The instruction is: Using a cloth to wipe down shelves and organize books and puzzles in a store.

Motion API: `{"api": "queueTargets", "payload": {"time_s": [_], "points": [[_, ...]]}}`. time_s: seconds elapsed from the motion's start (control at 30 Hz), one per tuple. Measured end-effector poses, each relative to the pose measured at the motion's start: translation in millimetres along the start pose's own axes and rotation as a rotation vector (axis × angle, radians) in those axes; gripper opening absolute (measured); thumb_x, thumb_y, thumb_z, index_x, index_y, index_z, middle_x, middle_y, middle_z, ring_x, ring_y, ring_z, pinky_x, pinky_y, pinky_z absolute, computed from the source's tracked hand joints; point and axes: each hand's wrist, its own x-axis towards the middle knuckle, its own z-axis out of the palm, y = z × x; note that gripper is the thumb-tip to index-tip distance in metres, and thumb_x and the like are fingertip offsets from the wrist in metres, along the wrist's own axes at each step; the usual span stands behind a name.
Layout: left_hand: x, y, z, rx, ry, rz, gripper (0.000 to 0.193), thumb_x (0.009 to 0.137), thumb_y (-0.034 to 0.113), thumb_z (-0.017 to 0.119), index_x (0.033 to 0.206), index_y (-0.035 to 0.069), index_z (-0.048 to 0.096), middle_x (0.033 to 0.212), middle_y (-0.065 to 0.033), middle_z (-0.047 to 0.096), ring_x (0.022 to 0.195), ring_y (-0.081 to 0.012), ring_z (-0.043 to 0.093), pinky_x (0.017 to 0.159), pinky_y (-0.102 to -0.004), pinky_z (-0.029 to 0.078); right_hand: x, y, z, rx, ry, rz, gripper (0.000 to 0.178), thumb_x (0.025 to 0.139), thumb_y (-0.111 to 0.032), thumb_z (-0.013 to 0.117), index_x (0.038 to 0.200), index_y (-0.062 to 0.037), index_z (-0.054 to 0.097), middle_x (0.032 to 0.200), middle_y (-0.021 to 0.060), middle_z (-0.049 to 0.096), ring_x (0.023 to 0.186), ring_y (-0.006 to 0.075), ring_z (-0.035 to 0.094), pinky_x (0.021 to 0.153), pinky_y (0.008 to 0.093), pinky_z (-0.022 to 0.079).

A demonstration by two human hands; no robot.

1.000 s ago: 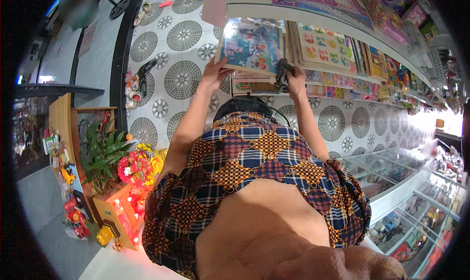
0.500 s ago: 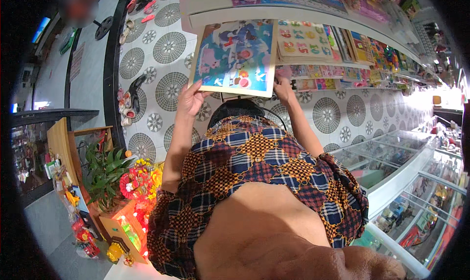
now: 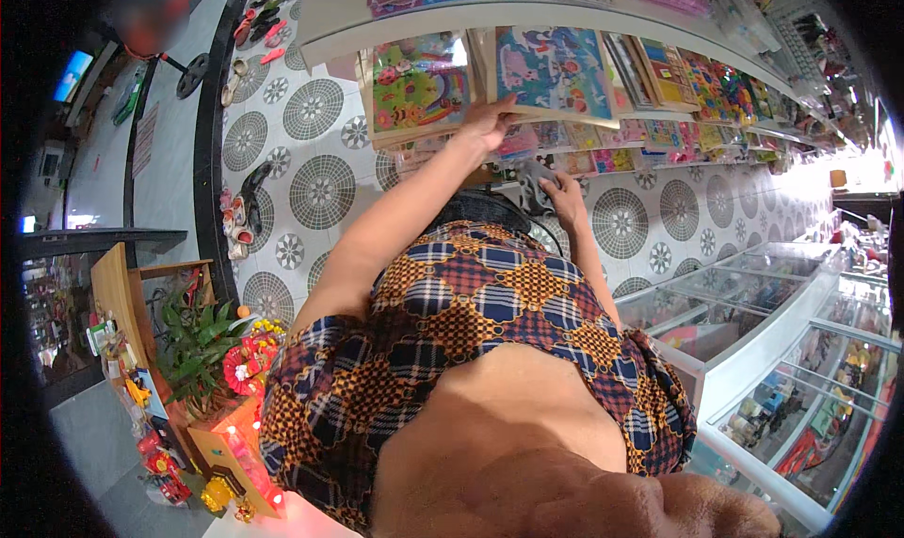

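Note:
A blue picture board point(image 3: 556, 72) with cartoon animals and a pale edge sits on the shelf, leaning over the boards around it. My left hand point(image 3: 486, 127) grips its near left corner, with the thumb on the picture side. Lower and to the right, my right hand point(image 3: 563, 199) is closed on a small grey thing point(image 3: 537, 175), perhaps a cloth; its kind is unclear. Left of the blue board stands a green picture board point(image 3: 419, 86) with insects and a rainbow, in front of more boards.
Above the boards runs a white shelf point(image 3: 452, 32) with flat pink and purple packs. More colourful packets point(image 3: 725, 86) line the rack to the right. Glass display cases point(image 3: 744, 303) stand at my right. Shoes point(image 3: 238, 220) and a potted plant point(image 3: 198, 345) are at the left.
The blue board has moved right, from in front of me to the shelf among other boards. My right hand has left its edge, dropped lower and now holds the grey thing. The green board has come into view.

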Motion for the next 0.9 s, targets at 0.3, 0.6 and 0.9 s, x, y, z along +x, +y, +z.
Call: {"api": "queueTargets", "payload": {"time_s": [0.3, 0.6, 0.9], "points": [[16.7, -52.5, 19.0, 0.122, 0.150, 0.091, 0.023, 0.077, 0.004, 0.060, 0.096, 0.003, 0.047, 0.089, -0.0076, 0.052, 0.078, -0.0208, 0.054, 0.061, -0.0326, 0.051, -3.7, 62.8, -76.5, 0.198, 0.089, 0.043, 0.020, 0.078, -0.009, 0.055, 0.094, 0.0033, 0.056, 0.082, 0.0043, 0.059, 0.071, 0.0096, 0.052, 0.065, 0.0225, 0.041], [-42.1, -4.5, -11.1, 0.484, 0.144, 0.210, 0.015, 0.078, 0.015, 0.061, 0.084, 0.005, 0.051, 0.078, -0.0070, 0.055, 0.071, -0.0188, 0.056, 0.061, -0.0325, 0.050, 30.3, 73.9, -70.4, 0.262, -0.006, 0.047, 0.020, 0.079, -0.009, 0.055, 0.095, 0.0028, 0.054, 0.081, 0.0057, 0.060, 0.067, 0.0124, 0.056, 0.059, 0.0235, 0.044], [-47.2, 85.1, -143.1, 1.893, 1.173, 0.729, 0.068, 0.066, 0.064, 0.050, 0.073, -0.003, 0.059, 0.081, -0.0191, 0.057, 0.075, -0.0312, 0.055, 0.066, -0.0381, 0.041, 32.2, 56.8, -41.8, 0.041, -0.099, -0.019, 0.023, 0.077, -0.012, 0.056, 0.094, 0.0038, 0.055, 0.085, 0.0050, 0.057, 0.075, 0.0111, 0.049, 0.068, 0.0244, 0.039]]}}
